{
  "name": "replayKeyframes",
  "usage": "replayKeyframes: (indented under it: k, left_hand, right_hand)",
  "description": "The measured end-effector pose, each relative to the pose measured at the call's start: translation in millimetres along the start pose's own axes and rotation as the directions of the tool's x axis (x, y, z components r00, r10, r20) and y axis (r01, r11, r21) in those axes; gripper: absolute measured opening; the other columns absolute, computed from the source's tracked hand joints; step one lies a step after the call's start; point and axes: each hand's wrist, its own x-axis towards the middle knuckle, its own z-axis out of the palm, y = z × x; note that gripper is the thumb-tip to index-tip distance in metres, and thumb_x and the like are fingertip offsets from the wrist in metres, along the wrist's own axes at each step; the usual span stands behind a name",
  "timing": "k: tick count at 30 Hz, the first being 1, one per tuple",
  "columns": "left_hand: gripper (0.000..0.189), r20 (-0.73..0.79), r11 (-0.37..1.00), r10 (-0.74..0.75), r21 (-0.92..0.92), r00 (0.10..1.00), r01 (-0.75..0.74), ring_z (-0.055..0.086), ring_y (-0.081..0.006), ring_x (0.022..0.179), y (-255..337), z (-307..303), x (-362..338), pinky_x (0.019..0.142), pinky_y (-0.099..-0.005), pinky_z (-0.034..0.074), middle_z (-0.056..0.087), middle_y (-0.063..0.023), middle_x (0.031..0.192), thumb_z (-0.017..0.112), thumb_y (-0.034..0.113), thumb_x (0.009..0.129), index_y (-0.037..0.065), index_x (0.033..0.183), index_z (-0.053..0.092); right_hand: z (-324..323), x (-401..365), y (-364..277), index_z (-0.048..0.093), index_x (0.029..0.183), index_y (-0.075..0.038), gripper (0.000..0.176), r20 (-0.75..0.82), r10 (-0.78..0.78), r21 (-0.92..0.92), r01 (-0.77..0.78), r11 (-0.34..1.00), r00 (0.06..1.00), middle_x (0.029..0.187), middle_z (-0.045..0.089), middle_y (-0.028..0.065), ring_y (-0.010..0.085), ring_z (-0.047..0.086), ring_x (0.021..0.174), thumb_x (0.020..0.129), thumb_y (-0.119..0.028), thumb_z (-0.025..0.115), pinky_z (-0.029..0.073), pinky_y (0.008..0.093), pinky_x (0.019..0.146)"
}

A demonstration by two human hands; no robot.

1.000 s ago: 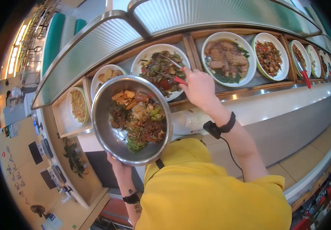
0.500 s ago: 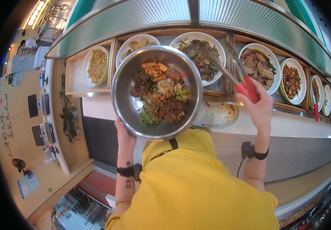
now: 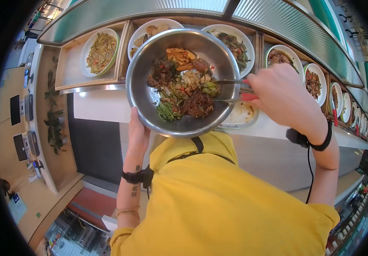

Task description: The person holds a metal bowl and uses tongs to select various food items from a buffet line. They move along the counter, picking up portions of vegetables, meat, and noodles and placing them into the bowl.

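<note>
A steel mixing bowl (image 3: pixel 138 79) is tilted toward me, and my left hand (image 3: pixel 137 132) grips it at the lower left, fingers hidden underneath. Inside are orange strips (image 3: pixel 178 56), green chopped vegetables (image 3: pixel 167 112), reddish-brown shreds (image 3: pixel 199 106) and other cooked foods. My right hand (image 3: pixel 288 96) is closed around the red handles of metal tongs (image 3: pixel 231 100). The two tong arms reach over the bowl's right rim, spread apart, with their tips beside the brown shreds and the green pieces.
Behind the bowl, a wooden-framed counter holds plates of noodles (image 3: pixel 102 51), potato-like slices (image 3: pixel 158 29), sliced vegetables (image 3: pixel 237 49) and meat (image 3: pixel 279 55). Ribbed glass (image 3: pixel 150 21) runs above them. A sauce-stained dish (image 3: pixel 241 116) sits right of the bowl.
My right hand has brought the tongs from over the vegetable plate leftward and down into the bowl. The bowl now shows slightly higher in view, still in my left hand.
</note>
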Motion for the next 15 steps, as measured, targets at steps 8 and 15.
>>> replayKeyframes:
  k: [8,15]
  left_hand:
    - [0.054,0.036,0.999,-0.031,-0.03,0.999,0.032,0.06,-0.0197,0.116,3.9,-4.4,-0.9,0.1,-0.0372,0.05,0.061,-0.0101,0.13,0.035,0.044,0.11,0.001,0.139,0.048]
    - [0.058,0.085,1.0,0.009,-0.028,0.996,-0.006,0.066,-0.0215,0.103,2.7,-8.6,1.4,0.09,-0.0363,0.055,0.065,-0.014,0.121,0.035,0.045,0.11,-0.007,0.132,0.052]
  right_hand:
    - [9.8,47.9,-31.5,0.073,0.073,-0.005,0.006,0.044,-0.012,-0.143,0.018,0.99,0.999,0.073,0.069,0.0144,0.0323,0.07,0.072,0.068,-0.006,0.075,0.054,0.0398,0.065]
    - [21.0,56.5,-34.1,0.073,0.074,-0.005,0.006,0.087,0.062,-0.159,-0.048,0.986,0.994,0.075,0.07,0.0149,0.0329,0.071,0.075,0.074,-0.01,0.076,0.055,0.0412,0.068]
